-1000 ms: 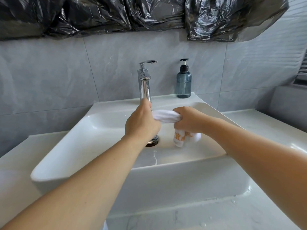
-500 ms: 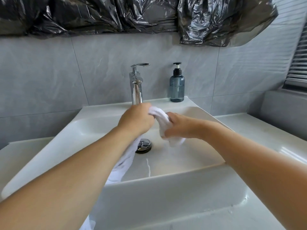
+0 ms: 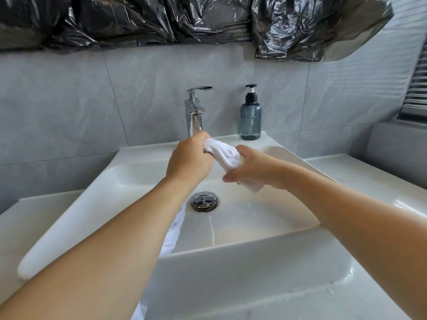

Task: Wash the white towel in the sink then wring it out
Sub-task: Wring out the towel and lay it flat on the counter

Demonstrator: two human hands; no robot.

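Note:
Over the white sink point(image 3: 242, 248), both hands grip the white towel point(image 3: 225, 154), bunched into a roll. My left hand point(image 3: 189, 161) holds its upper end just in front of the tap. My right hand point(image 3: 249, 168) is curled round the lower part, and a short end sticks out below that fist. A long tail of the towel hangs down under my left forearm and over the sink's front edge, mostly hidden by the arm.
A chrome tap point(image 3: 195, 112) stands behind the basin, with no water running from it. A blue soap pump bottle point(image 3: 250, 116) sits on the back ledge at the right. The chrome drain plug point(image 3: 204, 200) lies in the basin floor. Black plastic sheeting point(image 3: 208, 19) hangs above.
The towel was stretched level between the fists; now it slants down to the right. A long tail now hangs under my left arm, and the printed end below my right hand is gone.

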